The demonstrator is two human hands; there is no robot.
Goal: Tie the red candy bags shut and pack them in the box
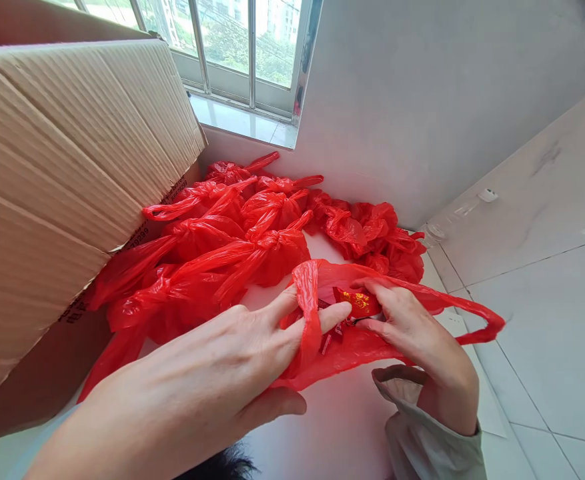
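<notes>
An open red plastic bag is stretched between my two hands, with one handle loop pointing right. My left hand reaches in from the lower left; the other handle is hooked over its fingers, and the thumb sticks out below. Inside the bag's mouth, my right hand has its thumb and fingers around a shiny red packet with gold print. Small dark red wrapped pieces lie beside it in the bag, partly hidden by the left hand's fingertips.
Several knotted red bags crowd the white surface beyond my hands. More crumpled red bags lie against the wall. A large cardboard box stands at left. Behind are a barred window and a clear plastic bottle at right.
</notes>
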